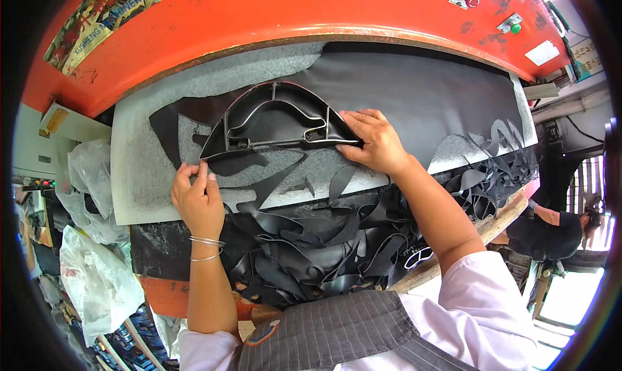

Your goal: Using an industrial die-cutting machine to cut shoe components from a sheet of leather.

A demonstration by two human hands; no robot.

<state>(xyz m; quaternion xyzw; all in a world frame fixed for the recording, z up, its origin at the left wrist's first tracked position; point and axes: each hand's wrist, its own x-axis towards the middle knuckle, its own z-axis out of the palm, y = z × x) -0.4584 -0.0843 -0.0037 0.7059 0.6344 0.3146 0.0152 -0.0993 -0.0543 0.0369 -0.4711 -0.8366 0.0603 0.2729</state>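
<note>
A curved metal cutting die [275,91] lies on a sheet of black leather [414,86], its arched side away from me. My right hand [374,139] grips the die's right end, thumb below and fingers above. At the lower left tip of the die, my left hand [197,193] touches with its fingertips, the fingers bent and close together. Part of that contact is hidden. Cut-out gaps in the leather around the die show the grey cutting board [146,176] beneath. Silver bangles [206,248] circle my left wrist.
Black leather offcuts [304,248] heap along the near edge. The red machine beam [259,21] spans the far side, with a red button [471,0] and a green button [516,28]. Plastic bags [100,280] hang at left. Another person [547,231] is at far right.
</note>
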